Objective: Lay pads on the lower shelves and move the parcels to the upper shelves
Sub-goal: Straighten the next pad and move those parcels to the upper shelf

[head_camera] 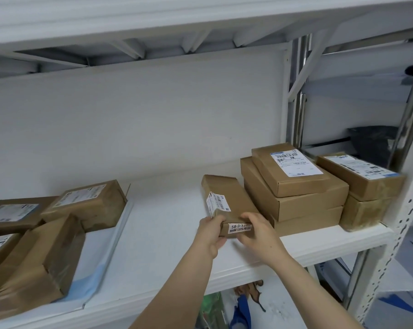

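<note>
shelf (319,246) | left end: heap of parcels (46,224) on a pad (105,262) | middle: long parcel (227,203) lying front to back, left hand (210,236) and right hand (260,233) gripping its near end | just right of it: stack of flat boxes (295,188) | far right, against the upright (395,233): two stacked parcels (364,191)

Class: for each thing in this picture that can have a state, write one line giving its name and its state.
left hand, grips the long parcel's near end.
right hand, grips the same end.
long parcel, closed, held by both hands.
stack of flat boxes, three high, closed.
pad, flat on the shelf.
left parcels, piled unevenly on the pad.
</note>
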